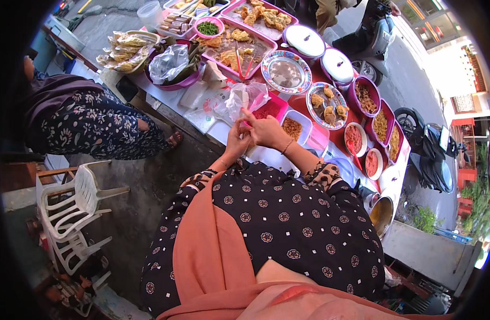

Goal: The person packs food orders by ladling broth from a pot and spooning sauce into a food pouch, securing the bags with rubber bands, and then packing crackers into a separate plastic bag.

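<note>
My left hand (237, 141) and my right hand (267, 132) meet over the near edge of the food table, fingertips pinched together. A small pink bit shows between them, too small to name. Just beyond the fingers is a crumpled clear plastic bag (244, 101); whether the fingers grip it I cannot tell. A pink tub (277, 108) with red contents sits partly behind the bag. Close to my right hand is a white container of brown crumbly food (292, 128).
Trays of fried food (239, 50), a patterned plate (286, 72), lidded pots (304, 40) and bowls of red paste (355, 140) crowd the table. A person (90, 122) stands at left near white plastic chairs (79, 197). Motorbikes (431, 154) are parked beyond.
</note>
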The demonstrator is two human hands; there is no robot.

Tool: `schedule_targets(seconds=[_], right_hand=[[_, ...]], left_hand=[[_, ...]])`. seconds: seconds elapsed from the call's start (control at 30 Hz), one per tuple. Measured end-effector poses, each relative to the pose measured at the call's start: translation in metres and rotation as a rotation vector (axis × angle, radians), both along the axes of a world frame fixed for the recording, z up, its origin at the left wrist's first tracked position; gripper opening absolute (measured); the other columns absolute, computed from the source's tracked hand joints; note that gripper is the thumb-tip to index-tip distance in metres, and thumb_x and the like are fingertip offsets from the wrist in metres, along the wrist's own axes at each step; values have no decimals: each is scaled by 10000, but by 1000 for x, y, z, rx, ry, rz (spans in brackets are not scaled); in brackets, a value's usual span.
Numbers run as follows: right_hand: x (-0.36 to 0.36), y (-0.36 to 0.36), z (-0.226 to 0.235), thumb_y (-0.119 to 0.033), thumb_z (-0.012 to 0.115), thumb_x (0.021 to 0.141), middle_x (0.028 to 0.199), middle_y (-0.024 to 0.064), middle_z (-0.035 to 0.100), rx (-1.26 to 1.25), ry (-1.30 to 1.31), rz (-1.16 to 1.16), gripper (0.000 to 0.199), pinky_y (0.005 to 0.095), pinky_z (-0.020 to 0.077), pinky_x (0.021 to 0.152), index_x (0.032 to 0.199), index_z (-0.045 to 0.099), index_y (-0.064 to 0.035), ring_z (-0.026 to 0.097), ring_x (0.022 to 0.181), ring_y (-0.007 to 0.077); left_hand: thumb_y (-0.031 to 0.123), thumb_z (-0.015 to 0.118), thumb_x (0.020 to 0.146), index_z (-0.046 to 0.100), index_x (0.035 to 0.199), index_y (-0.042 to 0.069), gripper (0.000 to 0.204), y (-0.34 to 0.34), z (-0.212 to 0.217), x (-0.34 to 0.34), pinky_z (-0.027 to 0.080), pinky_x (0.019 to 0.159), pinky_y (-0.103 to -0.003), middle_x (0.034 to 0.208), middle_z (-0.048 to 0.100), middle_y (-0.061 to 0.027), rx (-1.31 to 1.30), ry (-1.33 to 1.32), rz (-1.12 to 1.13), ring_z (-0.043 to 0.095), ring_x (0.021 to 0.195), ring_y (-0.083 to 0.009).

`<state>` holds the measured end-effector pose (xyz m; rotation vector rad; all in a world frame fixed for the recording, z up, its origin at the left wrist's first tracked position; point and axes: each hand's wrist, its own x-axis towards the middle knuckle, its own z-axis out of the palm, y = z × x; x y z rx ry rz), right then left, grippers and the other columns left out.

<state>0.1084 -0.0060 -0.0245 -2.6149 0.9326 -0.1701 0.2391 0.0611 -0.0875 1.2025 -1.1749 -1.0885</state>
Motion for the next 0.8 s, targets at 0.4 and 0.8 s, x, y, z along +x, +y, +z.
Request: schedule_targets(seconds=[0.4, 0.8], right_hand=[[-28, -1, -41, 54, 515, 778, 1052, 201, 618, 1536, -1311, -755, 365, 334, 523, 725, 1123, 435, -37, 632, 930, 283], [-24, 7, -22, -44, 693, 753, 896, 117, 685, 779, -881, -487, 793, 251, 518, 725, 1407, 245, -30, 653, 811, 138]], left_hand=[[-25, 578, 832, 653, 920, 0, 118, 2, 6, -1, 477, 740, -219, 847, 651, -8, 1, 41, -167, 577, 787, -64], [-11, 574, 853, 591, 1005, 17, 155, -5, -12, 4, 485, 758, -223, 915, 659, -40, 259, 417, -112, 609, 839, -82]])
